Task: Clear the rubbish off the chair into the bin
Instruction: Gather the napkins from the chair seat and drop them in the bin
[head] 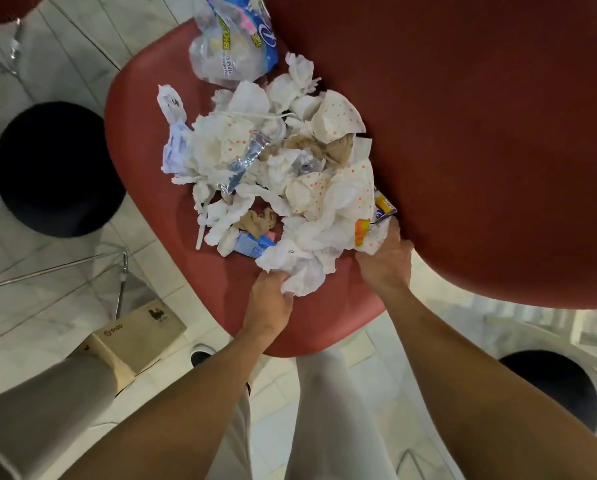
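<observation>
White crumpled tissue (300, 271) sits at the near edge of the rubbish heap (273, 174) on the red chair (144, 140); my left hand (273, 303) pinches it, my right hand (387, 265) curls round spotted paper (369, 237) just beside. One black bin (58, 168) stands left, another (549, 386) right, both clear of the seat.

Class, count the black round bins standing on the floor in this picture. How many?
2: one bin left of the chair, another at lower right. Others may lie outside the view.
</observation>
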